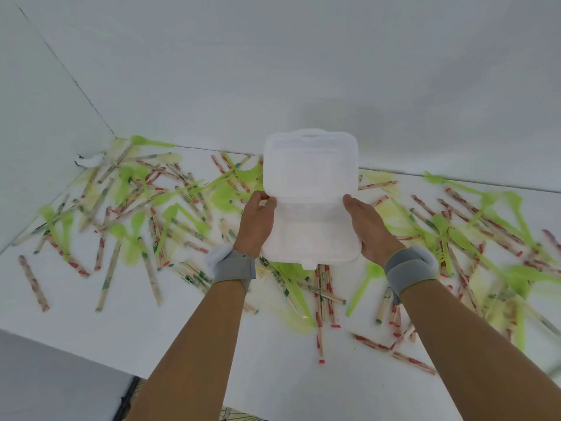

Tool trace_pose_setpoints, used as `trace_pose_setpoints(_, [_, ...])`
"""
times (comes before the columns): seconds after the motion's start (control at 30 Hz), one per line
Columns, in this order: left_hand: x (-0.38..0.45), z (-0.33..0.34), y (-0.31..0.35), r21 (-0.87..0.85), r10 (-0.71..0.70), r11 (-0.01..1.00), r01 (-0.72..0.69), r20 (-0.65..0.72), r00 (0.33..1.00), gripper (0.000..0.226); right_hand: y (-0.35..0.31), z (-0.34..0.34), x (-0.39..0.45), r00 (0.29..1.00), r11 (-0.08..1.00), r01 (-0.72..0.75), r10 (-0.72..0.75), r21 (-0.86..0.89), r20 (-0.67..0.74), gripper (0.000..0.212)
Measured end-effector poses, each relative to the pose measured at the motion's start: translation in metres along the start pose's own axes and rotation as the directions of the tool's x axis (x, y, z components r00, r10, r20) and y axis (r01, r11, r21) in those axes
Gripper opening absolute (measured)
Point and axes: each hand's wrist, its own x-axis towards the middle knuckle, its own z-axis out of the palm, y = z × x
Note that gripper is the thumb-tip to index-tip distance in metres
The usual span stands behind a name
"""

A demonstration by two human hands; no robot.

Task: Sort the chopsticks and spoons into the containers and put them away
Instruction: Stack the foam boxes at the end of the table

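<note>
A clear hinged plastic container [310,196] is held open in the air above the white table [273,354], its lid tilted up and away from me. My left hand [256,221] grips its left edge near the hinge, thumb on top. On the right edge, my right hand [368,229] holds it the same way. Nothing shows inside the container. Wrapped chopsticks [323,294] with red or green print and green plastic spoons [362,285] lie scattered all over the table below.
White walls close the table at the back and left, meeting in a corner [117,136]. A crumpled white scrap [91,161] lies near that corner. The table's near left edge [69,349] drops to a grey floor. Green forks [437,179] mix in with the spoons.
</note>
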Motion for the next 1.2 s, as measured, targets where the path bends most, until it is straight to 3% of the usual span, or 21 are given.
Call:
trace_pose_setpoints(0.17, [0.001,0.009,0.006,-0.074,-0.070,0.994,0.078,0.104,0.992,0.023,0.008,-0.006,-0.010,0.974,0.971,0.164,-0.187,-0.173,-0.125,0.036])
trace_pose_setpoints(0.3, [-0.004,0.028,0.013,-0.080,-0.098,0.990,0.117,0.213,0.972,0.057,0.013,-0.029,-0.022,0.937,0.952,0.215,-0.264,-0.219,-0.228,0.033])
trace_pose_setpoints(0.4, [-0.014,0.055,0.020,-0.046,-0.080,0.994,0.099,0.310,0.947,0.051,0.020,-0.064,-0.035,0.913,0.953,0.215,-0.274,-0.216,-0.303,0.035])
trace_pose_setpoints(0.57, [-0.041,0.129,0.040,-0.013,-0.074,0.996,0.086,0.384,0.920,0.046,0.032,-0.148,-0.073,0.864,0.975,0.164,-0.216,-0.151,-0.454,0.039])
trace_pose_setpoints(0.8, [-0.118,0.286,0.057,0.042,-0.046,0.999,0.026,0.588,0.807,0.044,0.068,-0.313,-0.162,0.743,0.992,0.089,-0.123,-0.086,-0.658,0.044])
trace_pose_setpoints(1.1, [-0.219,0.448,0.068,0.031,-0.015,0.999,-0.008,0.678,0.735,0.038,0.098,-0.484,-0.250,0.685,0.997,0.075,-0.058,-0.009,-0.727,0.071])
trace_pose_setpoints(1.2, [-0.247,0.497,0.071,0.036,-0.014,0.999,-0.017,0.716,0.698,0.037,0.109,-0.532,-0.266,0.654,0.997,0.071,-0.022,0.033,-0.756,0.062])
